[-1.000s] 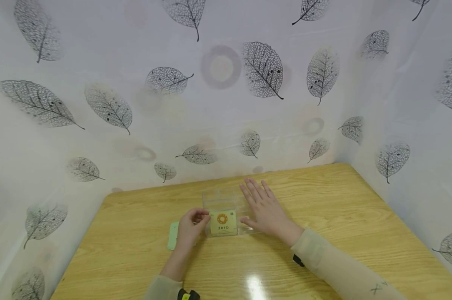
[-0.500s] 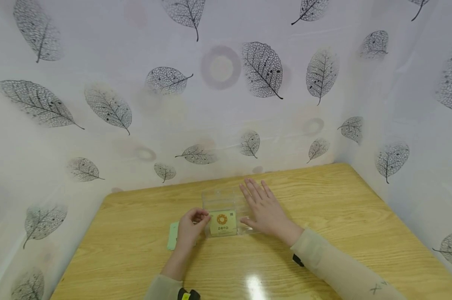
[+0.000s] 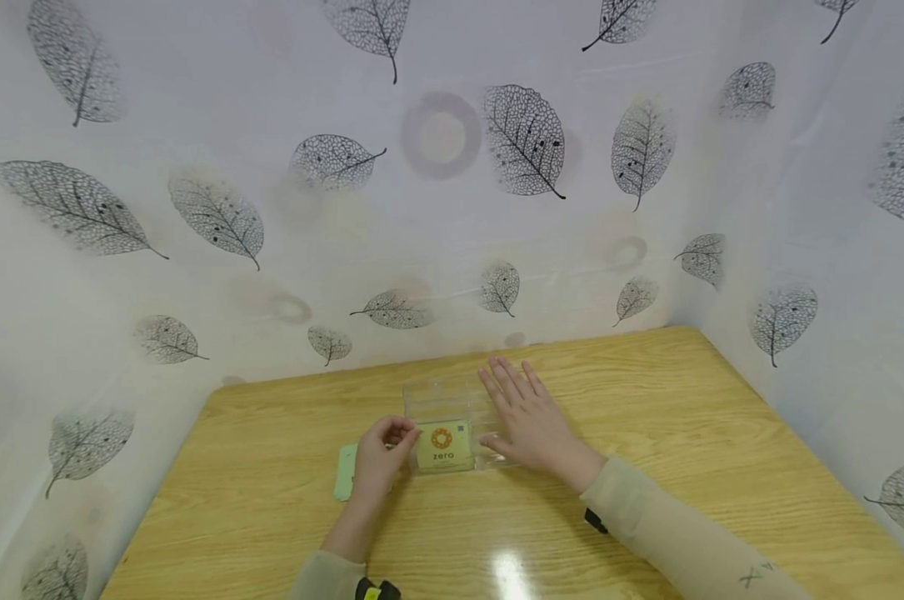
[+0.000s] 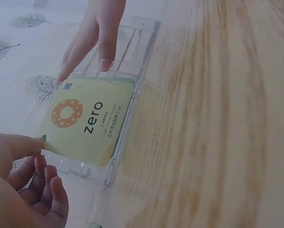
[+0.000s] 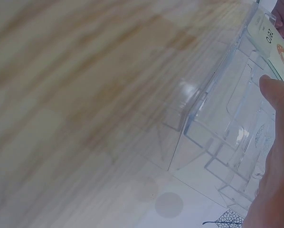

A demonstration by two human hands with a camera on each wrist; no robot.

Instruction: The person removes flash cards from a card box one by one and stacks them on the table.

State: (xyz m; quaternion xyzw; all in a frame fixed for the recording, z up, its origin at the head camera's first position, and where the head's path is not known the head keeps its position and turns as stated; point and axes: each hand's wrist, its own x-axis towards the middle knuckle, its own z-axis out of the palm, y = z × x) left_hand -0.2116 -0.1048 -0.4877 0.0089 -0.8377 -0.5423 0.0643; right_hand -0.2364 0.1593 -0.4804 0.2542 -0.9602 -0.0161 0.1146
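A pale green card (image 3: 446, 460) printed "zero" with an orange ring lies in a compartment of a clear plastic case (image 3: 438, 402). My left hand (image 3: 379, 457) pinches the card's left edge between thumb and forefinger. In the left wrist view, that pinched corner of the card (image 4: 87, 142) sits by the thumb, and a darker green edge shows beneath the card. Over the right part of the case, my right hand (image 3: 532, 421) rests with fingers straight and spread. Bare compartments of the case (image 5: 222, 118) show beside the right thumb in the right wrist view.
A light green card or small stack (image 3: 344, 475) lies on the wooden table (image 3: 242, 500) left of the left hand, partly hidden by it. Behind the table hangs a pale leaf-patterned cloth (image 3: 437, 233).
The card has shifted slightly left toward my left hand, its left edge tilting a little. Both hands stay nearly where they were.
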